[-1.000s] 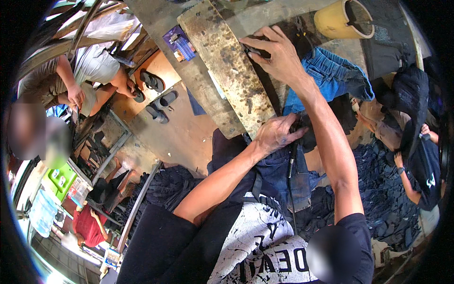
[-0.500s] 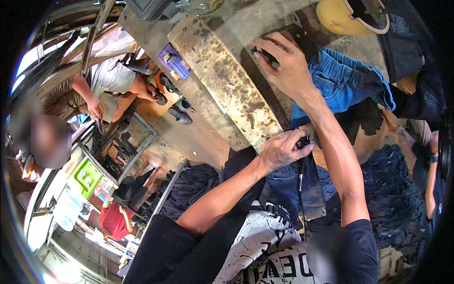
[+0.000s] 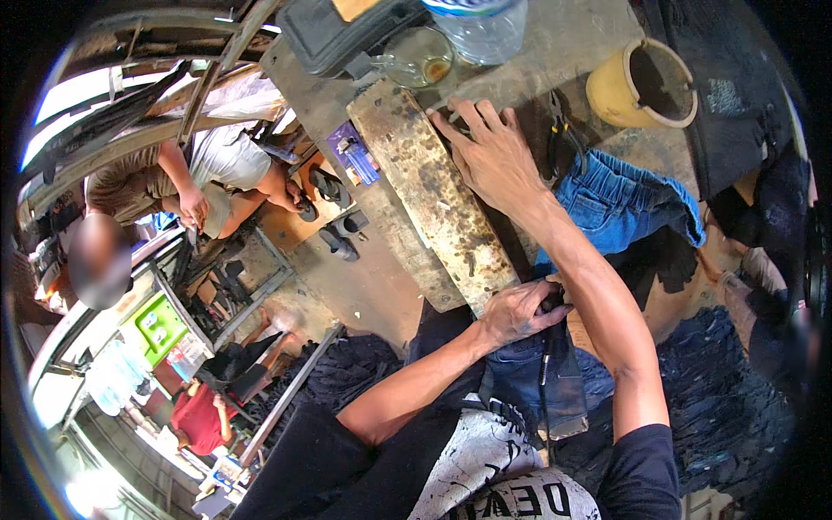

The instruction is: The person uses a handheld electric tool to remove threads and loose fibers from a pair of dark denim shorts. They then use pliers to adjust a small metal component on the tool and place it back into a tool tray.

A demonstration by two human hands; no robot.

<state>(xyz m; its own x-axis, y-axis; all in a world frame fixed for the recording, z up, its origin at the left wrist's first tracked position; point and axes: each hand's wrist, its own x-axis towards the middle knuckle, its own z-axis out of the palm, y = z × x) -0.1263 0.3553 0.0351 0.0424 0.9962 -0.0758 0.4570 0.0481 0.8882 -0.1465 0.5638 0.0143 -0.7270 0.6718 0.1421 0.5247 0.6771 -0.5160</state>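
Observation:
My left hand (image 3: 520,314) is closed around a black corded tool, its kind mostly hidden by the fingers; its cable (image 3: 544,373) hangs down past my lap. Just above that hand lies the lower end of a long, stained wooden board (image 3: 433,186). My right hand (image 3: 490,156) is open, fingers spread, its fingertips by the board's upper right edge. To its right rest pliers (image 3: 559,130) with dark and yellow handles. Blue denim shorts (image 3: 620,208) with an elastic waist lie beneath and beside my right forearm.
Around the table stand a yellow pot (image 3: 641,87), a glass mug (image 3: 416,59), a plastic bottle (image 3: 485,30) and a black case (image 3: 347,35). Lighters in a purple pack (image 3: 354,154) lie left of the board. Dark cloth heaps (image 3: 719,399) flank me. Other people sit at left.
The view has shifted, bringing more of the table's far side into sight. My right hand has moved left to the board and its fingers have straightened. My left hand keeps its hold.

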